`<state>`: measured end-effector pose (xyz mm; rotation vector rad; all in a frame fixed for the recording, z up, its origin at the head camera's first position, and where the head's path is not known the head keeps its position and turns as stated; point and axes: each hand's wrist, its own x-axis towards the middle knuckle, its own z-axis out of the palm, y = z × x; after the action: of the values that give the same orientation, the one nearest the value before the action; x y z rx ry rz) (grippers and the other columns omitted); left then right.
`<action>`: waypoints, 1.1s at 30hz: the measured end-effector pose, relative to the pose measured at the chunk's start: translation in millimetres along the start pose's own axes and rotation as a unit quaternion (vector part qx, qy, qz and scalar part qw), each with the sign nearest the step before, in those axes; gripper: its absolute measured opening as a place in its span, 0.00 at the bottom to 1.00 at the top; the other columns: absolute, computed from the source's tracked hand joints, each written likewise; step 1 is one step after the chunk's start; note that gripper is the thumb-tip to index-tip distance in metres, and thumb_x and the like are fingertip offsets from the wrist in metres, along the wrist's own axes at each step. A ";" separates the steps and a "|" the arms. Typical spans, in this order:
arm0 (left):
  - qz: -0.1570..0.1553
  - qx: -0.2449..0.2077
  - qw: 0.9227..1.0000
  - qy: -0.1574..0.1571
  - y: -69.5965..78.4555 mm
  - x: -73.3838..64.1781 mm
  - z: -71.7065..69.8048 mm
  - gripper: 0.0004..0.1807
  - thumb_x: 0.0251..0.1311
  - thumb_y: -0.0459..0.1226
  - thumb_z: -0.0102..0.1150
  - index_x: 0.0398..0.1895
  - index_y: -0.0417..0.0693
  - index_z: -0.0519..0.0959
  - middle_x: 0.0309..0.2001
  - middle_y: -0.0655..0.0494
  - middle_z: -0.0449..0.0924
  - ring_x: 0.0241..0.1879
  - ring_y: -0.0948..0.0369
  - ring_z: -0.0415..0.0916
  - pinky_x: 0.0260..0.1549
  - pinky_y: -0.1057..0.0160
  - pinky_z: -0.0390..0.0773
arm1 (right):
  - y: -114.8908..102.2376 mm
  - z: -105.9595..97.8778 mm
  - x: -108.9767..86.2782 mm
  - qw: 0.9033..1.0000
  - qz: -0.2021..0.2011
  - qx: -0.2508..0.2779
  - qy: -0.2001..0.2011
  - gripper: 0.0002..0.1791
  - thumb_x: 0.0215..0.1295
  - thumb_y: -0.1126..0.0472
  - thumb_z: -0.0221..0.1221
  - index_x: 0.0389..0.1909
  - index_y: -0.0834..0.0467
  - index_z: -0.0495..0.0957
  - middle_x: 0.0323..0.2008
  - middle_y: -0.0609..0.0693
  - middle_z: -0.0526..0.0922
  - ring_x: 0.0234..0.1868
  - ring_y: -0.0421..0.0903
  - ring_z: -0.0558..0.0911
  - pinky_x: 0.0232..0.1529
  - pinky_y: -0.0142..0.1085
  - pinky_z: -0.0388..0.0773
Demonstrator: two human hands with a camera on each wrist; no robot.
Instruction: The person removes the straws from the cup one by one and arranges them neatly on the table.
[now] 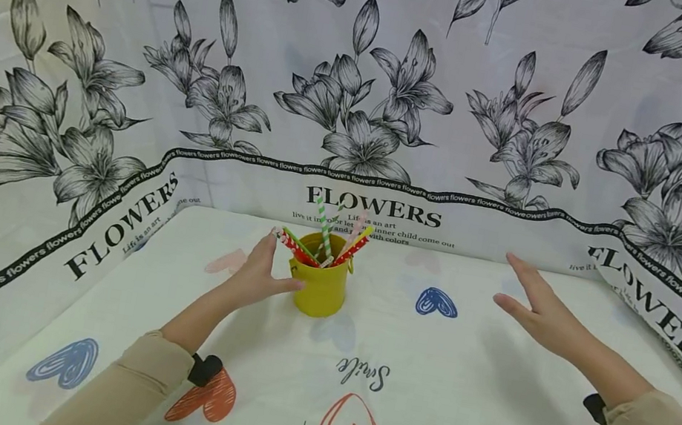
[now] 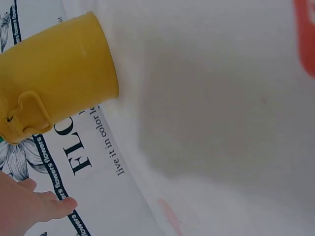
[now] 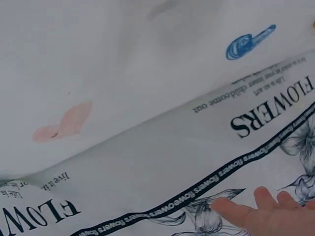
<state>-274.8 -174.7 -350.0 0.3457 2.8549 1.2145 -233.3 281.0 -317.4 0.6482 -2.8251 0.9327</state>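
A yellow pail [image 1: 321,288] stands upright on the cloth-covered table, with several colourful patterned paper straws [image 1: 325,229] sticking out of its mouth. Green-striped, red dotted, pink and yellow ones can be told apart; their lower ends are hidden inside. Just left of the pail is my left hand [image 1: 256,273], thumb and fingers spread and holding nothing. In the left wrist view a gap shows between that hand [image 2: 32,206] and the pail [image 2: 64,73], whose side lug faces the camera. My right hand [image 1: 543,318] hovers above the table on the right, fingers extended, nothing in its grasp.
A white tablecloth [image 1: 448,381] printed with hearts and the word Smile covers the table. Behind and at both sides hangs a white curtain [image 1: 391,153] with black flower drawings and a dark lettered band. Black straps [image 1: 206,370] circle both wrists.
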 end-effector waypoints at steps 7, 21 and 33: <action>0.082 -0.070 0.993 0.037 7.7 17.6 18.5 0.46 0.57 0.39 0.73 0.75 0.44 0.57 0.73 0.40 0.58 0.74 0.43 0.52 0.73 0.38 0.52 | -19.7 17.5 16.2 0.998 0.008 0.057 -0.026 0.45 0.75 0.51 0.55 0.79 0.64 0.40 0.77 0.71 0.47 0.74 0.75 0.52 0.63 0.76 0.55; 0.067 0.008 0.994 0.085 19.8 30.2 26.1 0.48 0.50 0.56 0.74 0.73 0.59 0.60 0.71 0.44 0.61 0.70 0.43 0.53 0.59 0.26 0.56 | -42.6 52.7 46.4 0.988 0.005 0.141 -0.067 0.51 0.71 0.53 0.61 0.80 0.61 0.36 0.78 0.66 0.48 0.76 0.70 0.53 0.66 0.74 0.55; 0.110 -0.013 0.992 0.067 27.2 43.3 24.6 0.47 0.49 0.45 0.78 0.71 0.54 0.63 0.68 0.48 0.71 0.68 0.44 0.63 0.58 0.28 0.62 | -62.1 72.6 69.0 0.979 0.020 0.189 -0.080 0.53 0.70 0.48 0.62 0.81 0.55 0.36 0.79 0.60 0.49 0.78 0.65 0.52 0.71 0.69 0.53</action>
<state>-309.2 -129.9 -344.8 0.6147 2.9748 1.3590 -266.5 168.3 -327.0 0.7360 -2.8247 1.5118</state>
